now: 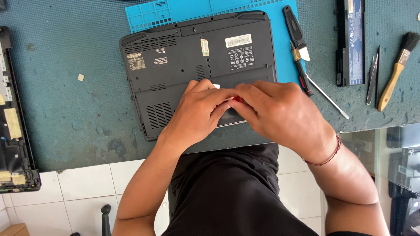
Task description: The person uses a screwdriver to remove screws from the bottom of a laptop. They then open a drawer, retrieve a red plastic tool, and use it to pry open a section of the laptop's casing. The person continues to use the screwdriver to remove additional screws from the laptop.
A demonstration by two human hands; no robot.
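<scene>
On laptop underside: white rect. label

The laptop is showing matt dark plastic; the mat is looking rough and worn, the brush handle wooden.

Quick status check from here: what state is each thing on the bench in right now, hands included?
Laptop: upside down, bottom cover on, lying partly on the blue mat.
Left hand: on the laptop's base, fingers pinched.
Right hand: meets the left, small red item between the fingers.
Screwdriver: lying loose, untouched.
Battery: out, lying apart.
Brush: lying flat.
Tweezers: lying unused.
</scene>
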